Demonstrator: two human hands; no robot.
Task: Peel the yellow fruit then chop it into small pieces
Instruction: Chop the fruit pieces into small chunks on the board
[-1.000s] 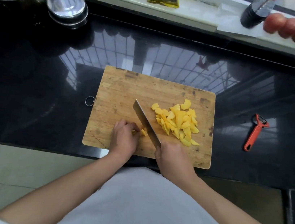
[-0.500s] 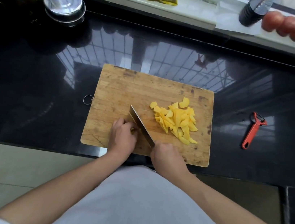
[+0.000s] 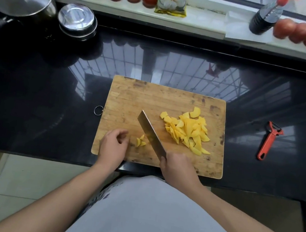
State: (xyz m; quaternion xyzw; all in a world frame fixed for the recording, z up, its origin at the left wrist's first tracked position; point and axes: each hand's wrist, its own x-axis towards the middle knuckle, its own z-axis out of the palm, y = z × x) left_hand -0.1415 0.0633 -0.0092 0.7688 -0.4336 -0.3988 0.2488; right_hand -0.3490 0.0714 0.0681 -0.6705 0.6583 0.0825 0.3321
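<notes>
Two heaps of yellow fruit on the worn wooden chopping board (image 3: 126, 100): the big pile of yellow slices (image 3: 186, 129) lies beyond and to the outside of the right hand (image 3: 178, 167), and a few small yellow offcuts (image 3: 140, 141) sit just beside the left hand's fingertips, between the two hands. The right hand is wrapped tight round the handle of the broad steel cleaver (image 3: 150, 133), blade angling away up the board. The left hand (image 3: 113, 145) hovers loosely curled, gripping nothing, just clear of the offcuts.

That flesh looks soft, wet and slick, light as anything, likely to skid under the edge, so pin the little bits from above with tucked fingertips and keep the strokes short. No skin visible on any piece.

The cleaver's handle is swallowed by the fist, and whether the edge touches the wood is hard to call. The orange-handled peeler (image 3: 268, 141) lies well off past the right hand.
</notes>
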